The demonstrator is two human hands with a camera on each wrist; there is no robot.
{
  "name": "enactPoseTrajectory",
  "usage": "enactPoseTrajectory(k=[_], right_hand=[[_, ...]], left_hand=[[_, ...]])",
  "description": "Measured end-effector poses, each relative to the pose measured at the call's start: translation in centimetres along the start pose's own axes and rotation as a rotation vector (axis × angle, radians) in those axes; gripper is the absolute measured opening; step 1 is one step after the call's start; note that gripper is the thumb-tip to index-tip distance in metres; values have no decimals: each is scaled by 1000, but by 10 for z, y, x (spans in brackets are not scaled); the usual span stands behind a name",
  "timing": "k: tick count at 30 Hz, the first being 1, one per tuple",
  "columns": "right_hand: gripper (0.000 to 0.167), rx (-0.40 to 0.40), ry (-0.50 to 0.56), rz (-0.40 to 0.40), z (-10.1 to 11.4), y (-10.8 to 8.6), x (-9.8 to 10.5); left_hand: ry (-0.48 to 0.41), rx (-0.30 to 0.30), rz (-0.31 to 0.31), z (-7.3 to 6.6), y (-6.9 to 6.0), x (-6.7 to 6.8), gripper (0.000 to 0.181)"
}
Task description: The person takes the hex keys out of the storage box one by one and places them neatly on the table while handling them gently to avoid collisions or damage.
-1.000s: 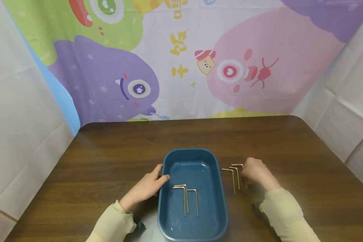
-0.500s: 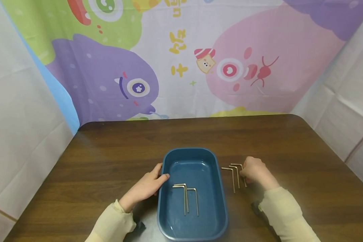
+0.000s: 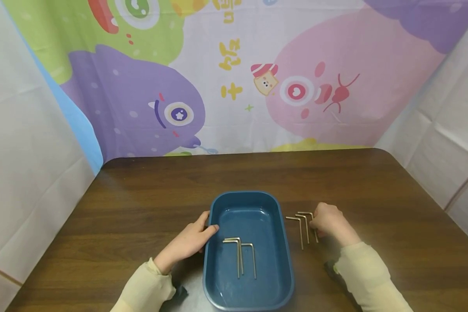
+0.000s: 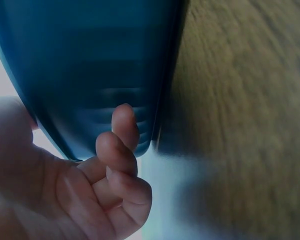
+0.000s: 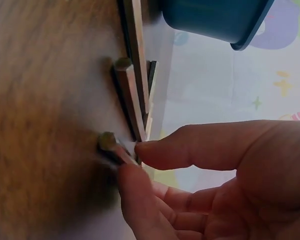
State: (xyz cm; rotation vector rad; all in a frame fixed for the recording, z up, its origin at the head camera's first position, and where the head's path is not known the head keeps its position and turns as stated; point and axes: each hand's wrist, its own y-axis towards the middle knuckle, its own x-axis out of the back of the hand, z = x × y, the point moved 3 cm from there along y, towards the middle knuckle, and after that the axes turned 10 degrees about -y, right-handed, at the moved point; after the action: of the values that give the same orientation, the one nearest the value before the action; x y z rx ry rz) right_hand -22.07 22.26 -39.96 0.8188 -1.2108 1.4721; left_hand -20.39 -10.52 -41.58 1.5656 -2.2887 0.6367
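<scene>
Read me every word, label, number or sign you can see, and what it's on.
Back cloth: stylised yellow characters, the topmost cut off by the frame; I cannot read them surely.
Blue tray: no text visible.
Metal rods: no text visible.

Smooth, glossy plastic-looking tray (image 3: 267,260), shiny metal hex keys (image 5: 132,102), satiny wood-grain tabletop (image 3: 148,195), creased matt cloth backdrop (image 3: 226,121)

Screened booth, room type indeterminate: dark-brown wood-grain surface (image 3: 156,186), pastel cartoon-monster cloth (image 3: 238,123) at twelve o'clock, white sheets (image 3: 31,130) at nine and three.
</scene>
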Motion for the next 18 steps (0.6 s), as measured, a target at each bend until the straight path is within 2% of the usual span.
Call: enactPoseTrajectory(k=[6, 11, 14, 18], right_hand=[[32, 38, -46, -51, 4, -3, 5], [8, 63, -68, -100, 12, -8, 12], [11, 77, -46, -146, 20, -14, 17], [12, 121, 0, -247, 34, -21, 22]], left_hand=[[1, 4, -5, 0, -1, 0, 48], [-3, 8, -1, 0, 0, 0, 50], [-4, 5, 0, 0, -1, 0, 50], [-3, 3, -1, 0, 0, 0, 49]])
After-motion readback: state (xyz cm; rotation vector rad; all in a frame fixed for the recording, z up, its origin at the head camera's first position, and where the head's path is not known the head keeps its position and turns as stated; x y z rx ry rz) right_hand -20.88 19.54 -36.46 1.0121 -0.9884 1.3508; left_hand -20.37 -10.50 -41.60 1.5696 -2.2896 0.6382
